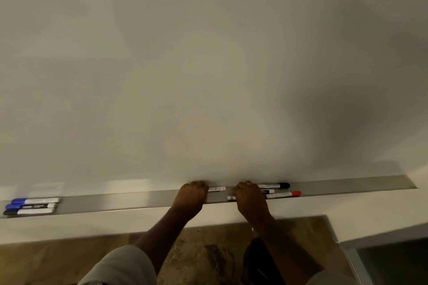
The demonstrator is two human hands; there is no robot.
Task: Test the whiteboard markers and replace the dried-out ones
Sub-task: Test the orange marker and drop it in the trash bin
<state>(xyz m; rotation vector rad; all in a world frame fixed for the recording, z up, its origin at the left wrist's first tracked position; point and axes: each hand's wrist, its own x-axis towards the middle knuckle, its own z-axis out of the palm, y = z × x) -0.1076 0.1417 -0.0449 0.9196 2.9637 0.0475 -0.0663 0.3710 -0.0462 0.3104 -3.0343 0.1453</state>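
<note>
A large blank whiteboard [208,65] fills the view, with a grey tray [143,199] along its bottom edge. My left hand [192,195] rests on the tray with its fingers curled over a marker [217,189] whose white barrel sticks out to the right. My right hand [251,200] is curled over another marker [231,197]; only its white end shows at the left. Just right of that hand lie a black-capped marker [275,185], a partly hidden marker [267,191] and a red-capped marker [284,194]. The hands hide both markers' caps.
Three more markers [32,206], two blue-capped and one dark-capped, lie together at the tray's far left. The tray ends at the right near a wall corner [412,186]. Below are a white ledge [115,224] and a brown patterned floor [203,257].
</note>
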